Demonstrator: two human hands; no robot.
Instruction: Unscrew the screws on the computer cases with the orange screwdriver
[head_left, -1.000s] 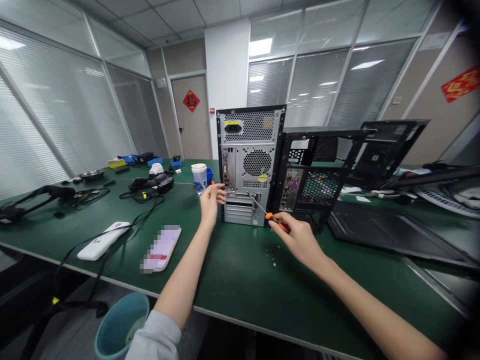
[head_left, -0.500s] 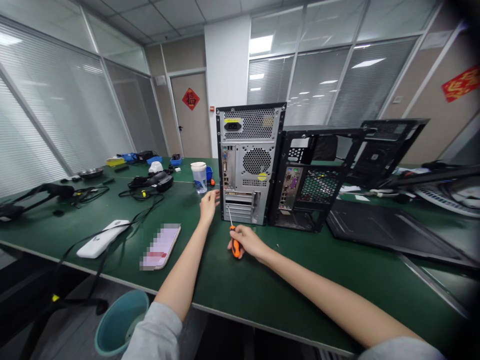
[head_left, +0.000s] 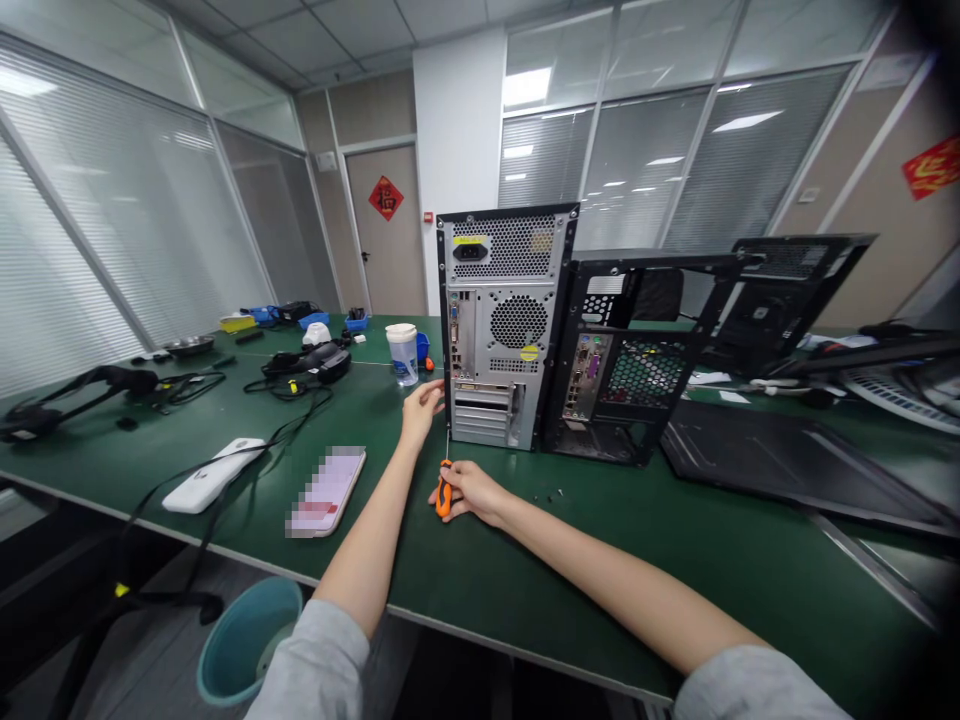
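A grey computer tower point(head_left: 504, 320) stands upright on the green table point(head_left: 480, 560), its rear panel facing me. My left hand point(head_left: 420, 405) rests against the tower's lower left edge, fingers extended. My right hand point(head_left: 469, 490) is closed on an orange-handled screwdriver point(head_left: 445, 490), whose thin shaft points up at the tower's bottom left corner. Several small screws point(head_left: 550, 495) lie on the table to the right of that hand.
An open black case frame point(head_left: 637, 350) stands right of the tower, a flat black side panel point(head_left: 780, 460) beside it. A phone point(head_left: 327, 490), a white device point(head_left: 214, 474), cables, headsets and a plastic cup point(head_left: 403, 352) lie left. A teal bin point(head_left: 247, 650) sits below the table edge.
My right hand has carried the screwdriver from the tower's right side, down and left, to its bottom left corner. The left hand has dropped a little along the tower's left edge.
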